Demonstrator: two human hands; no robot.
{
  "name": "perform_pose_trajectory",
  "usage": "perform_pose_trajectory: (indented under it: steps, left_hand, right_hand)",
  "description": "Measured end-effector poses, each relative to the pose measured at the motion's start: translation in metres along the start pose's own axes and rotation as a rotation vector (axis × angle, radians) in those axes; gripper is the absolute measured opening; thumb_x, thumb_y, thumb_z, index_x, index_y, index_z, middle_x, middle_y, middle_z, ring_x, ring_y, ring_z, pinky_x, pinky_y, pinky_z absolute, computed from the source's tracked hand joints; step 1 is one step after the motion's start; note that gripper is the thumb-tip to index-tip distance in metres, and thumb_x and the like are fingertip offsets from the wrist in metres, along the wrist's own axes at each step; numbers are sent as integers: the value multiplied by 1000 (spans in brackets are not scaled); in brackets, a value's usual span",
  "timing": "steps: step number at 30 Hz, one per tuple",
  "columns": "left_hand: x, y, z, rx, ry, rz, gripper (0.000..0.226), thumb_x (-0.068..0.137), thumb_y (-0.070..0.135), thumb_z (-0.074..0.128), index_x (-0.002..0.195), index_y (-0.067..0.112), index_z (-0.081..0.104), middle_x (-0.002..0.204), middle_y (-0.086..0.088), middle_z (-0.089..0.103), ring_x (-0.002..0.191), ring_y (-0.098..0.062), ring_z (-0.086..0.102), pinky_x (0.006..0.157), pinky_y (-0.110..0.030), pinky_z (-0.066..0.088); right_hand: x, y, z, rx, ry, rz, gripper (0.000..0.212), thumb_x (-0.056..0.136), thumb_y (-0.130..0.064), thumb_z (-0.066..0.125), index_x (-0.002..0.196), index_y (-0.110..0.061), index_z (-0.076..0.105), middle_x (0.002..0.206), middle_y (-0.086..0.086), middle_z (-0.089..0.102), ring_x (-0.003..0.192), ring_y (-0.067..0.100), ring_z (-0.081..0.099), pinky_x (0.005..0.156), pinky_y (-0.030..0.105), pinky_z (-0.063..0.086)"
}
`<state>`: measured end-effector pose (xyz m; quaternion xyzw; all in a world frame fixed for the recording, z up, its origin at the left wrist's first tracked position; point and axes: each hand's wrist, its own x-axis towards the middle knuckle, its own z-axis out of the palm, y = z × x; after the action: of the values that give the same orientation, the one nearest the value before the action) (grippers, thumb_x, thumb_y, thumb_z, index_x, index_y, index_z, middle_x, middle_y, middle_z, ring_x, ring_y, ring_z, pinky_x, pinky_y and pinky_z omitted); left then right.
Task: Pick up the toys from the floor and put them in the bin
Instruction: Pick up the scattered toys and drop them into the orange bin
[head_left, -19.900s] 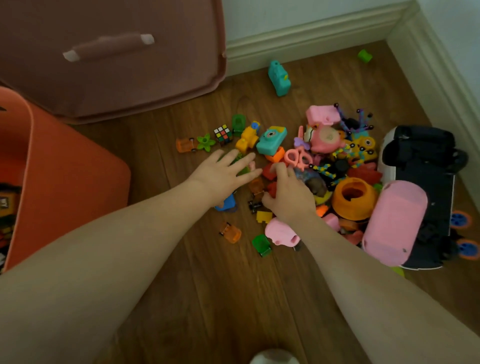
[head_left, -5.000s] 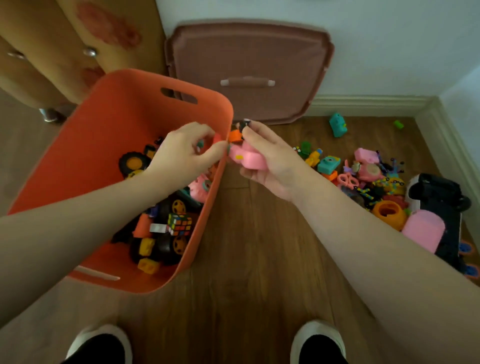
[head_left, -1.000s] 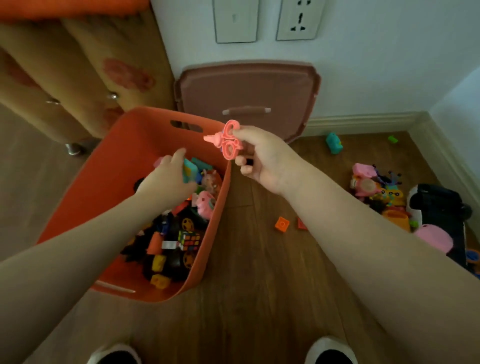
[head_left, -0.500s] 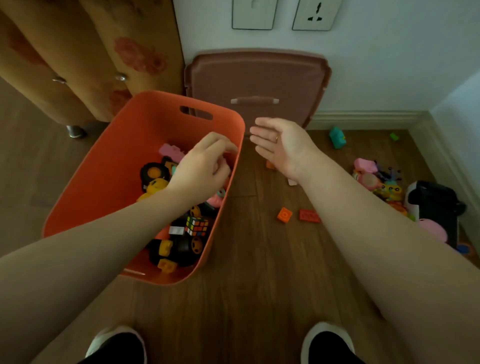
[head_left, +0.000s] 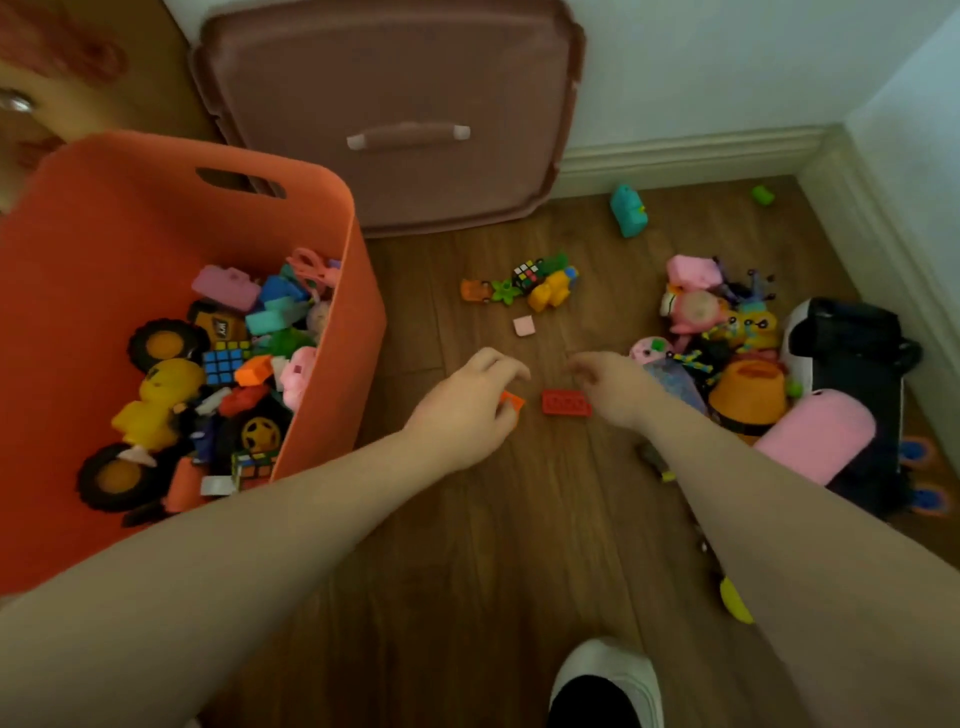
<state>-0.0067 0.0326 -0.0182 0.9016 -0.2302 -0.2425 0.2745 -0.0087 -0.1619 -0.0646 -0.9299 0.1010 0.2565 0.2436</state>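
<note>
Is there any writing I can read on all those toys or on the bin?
"MY", or so it seems, in dark letters on the yellow toy vehicle inside the orange bin; blurred, so not certain.
No other toy, in the bin or on the floor, shows readable text.
</note>
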Motion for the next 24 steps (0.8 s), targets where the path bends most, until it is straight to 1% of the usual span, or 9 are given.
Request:
perform_pose_trajectory:
  steps: [3,6,9,11,13,15,18,21,24]
  left_hand:
    - [15,-11,22,58,-90,-109,52,91,14,47,140,26,34,138,0,36,111,-23,53,90,-39,47]
    - [28,-22,37,143,-118,-117,71,90,13,49,148,33,12,141,-2,33,123,-25,43,97,-40,44]
    - [39,-34,48,229,-118,-109,77,90,16,52,148,33,5,144,-4,29,128,-25,37,100,-39,42]
    - [45,-39,56,308,-190,-93,77,90,19,54,148,32,5,146,-5,25,130,-26,34,101,-38,41]
    - [51,-43,63,376,-232,-79,75,90,22,55,148,30,9,147,-6,22,132,-27,32,103,-39,38]
    - [58,-45,69,425,-243,-63,71,90,24,55,147,29,14,148,-8,20,132,-28,30,104,-40,36]
    - [65,-46,73,511,-265,-11,58,92,28,53,143,24,26,147,-11,21,130,-29,31,102,-41,34]
    - [73,-46,70,545,-277,22,50,92,28,52,137,16,34,139,-11,30,124,-28,37,97,-39,37]
    - [81,-45,60,504,-281,29,46,89,25,53,131,13,37,129,-8,42,117,-25,44,93,-36,40]
  right_hand:
    - [9,4,15,-186,-130,-100,44,90,-8,44,133,-15,46,130,16,48,123,34,44,101,40,39]
    - [16,5,30,-369,-117,-144,47,91,-16,48,136,-18,38,134,14,41,125,33,40,97,44,39]
    - [22,6,39,-462,-101,-193,47,91,-14,49,137,-20,37,137,13,35,126,32,38,97,43,39]
    - [30,9,38,-431,-102,-227,43,92,-11,46,134,-19,40,131,13,38,121,32,41,93,41,41]
    - [40,11,30,-315,-96,-217,40,89,-12,50,128,-13,44,125,15,42,116,33,44,89,40,42]
    - [49,10,19,-213,-33,-187,37,85,-15,56,119,-6,47,121,18,42,113,36,45,88,40,42]
    - [63,5,9,-166,83,-191,30,82,-17,54,109,-4,49,117,18,43,108,35,45,84,41,44]
    - [74,-7,10,-153,73,-227,29,85,-16,48,111,-5,48,119,17,42,103,37,48,80,42,43]
    - [83,-17,16,-214,23,-273,36,89,-19,44,123,-9,44,130,16,37,107,37,49,78,42,43]
